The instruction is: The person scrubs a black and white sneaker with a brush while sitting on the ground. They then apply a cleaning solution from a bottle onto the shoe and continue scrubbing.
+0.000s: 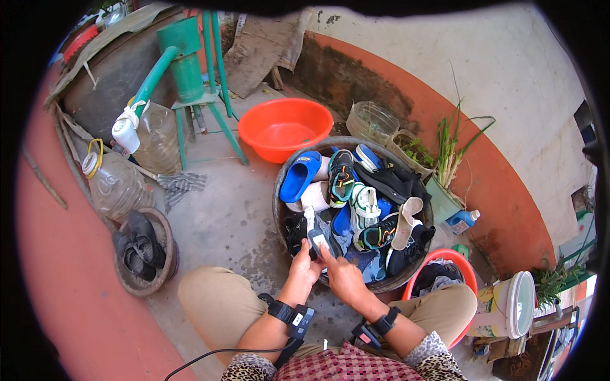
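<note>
A grey-and-white shoe stands tilted at the near left of a wide dark basin. My left hand grips its lower end, thumb pointing up. My right hand is beside it, index finger touching a small white patch on the shoe; its other fingers are curled, and what they hold is hidden. Heaped in the basin are a blue slide sandal, a white-and-green sandal, a black sneaker, a beige slipper and several other shoes.
Behind the basin sits an orange plastic tub; a green hand pump rises at back left. Left are water jugs and a clay pot holding black shoes. Right are a red tub with cloth and a white bucket.
</note>
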{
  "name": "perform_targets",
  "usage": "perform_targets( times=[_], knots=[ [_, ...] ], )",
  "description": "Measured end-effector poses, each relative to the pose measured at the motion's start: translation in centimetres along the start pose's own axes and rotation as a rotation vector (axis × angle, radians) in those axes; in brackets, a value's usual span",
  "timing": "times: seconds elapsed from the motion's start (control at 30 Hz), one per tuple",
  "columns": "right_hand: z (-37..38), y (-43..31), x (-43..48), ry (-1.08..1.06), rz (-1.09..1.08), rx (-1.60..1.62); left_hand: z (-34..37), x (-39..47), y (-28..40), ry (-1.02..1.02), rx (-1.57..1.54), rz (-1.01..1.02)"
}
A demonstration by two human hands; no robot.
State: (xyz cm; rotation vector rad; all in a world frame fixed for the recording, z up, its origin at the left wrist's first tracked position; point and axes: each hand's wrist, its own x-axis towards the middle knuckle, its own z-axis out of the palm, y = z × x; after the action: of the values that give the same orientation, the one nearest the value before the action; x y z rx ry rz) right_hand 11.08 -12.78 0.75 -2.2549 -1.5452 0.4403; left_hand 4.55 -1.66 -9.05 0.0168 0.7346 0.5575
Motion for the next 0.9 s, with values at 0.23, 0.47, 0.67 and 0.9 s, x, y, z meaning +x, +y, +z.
perform_targets(
  times=[0.23,0.47,0.67,0.9],
  knots=[
    [0.2,0.4,5.3,0.036,0.023,-0.086,0.5,-0.4,-0.5,0.064,0.053,-0.008],
    [-0.6,-0.3,0.0,-0.026,-0.002,-0.035,-0.5,0.4,-0.3,-0.026,0.022,-0.007],
    [0.2,0.4,5.0,0.03,0.006,-0.096,-0.7,0.7,-0.6,0.021,0.115,-0.016],
    [-0.1,0.3,0.5,0.006,-0.01,-0.07,-0.5,0.5,-0.3,0.002,0.096,-0.018]
  ],
)
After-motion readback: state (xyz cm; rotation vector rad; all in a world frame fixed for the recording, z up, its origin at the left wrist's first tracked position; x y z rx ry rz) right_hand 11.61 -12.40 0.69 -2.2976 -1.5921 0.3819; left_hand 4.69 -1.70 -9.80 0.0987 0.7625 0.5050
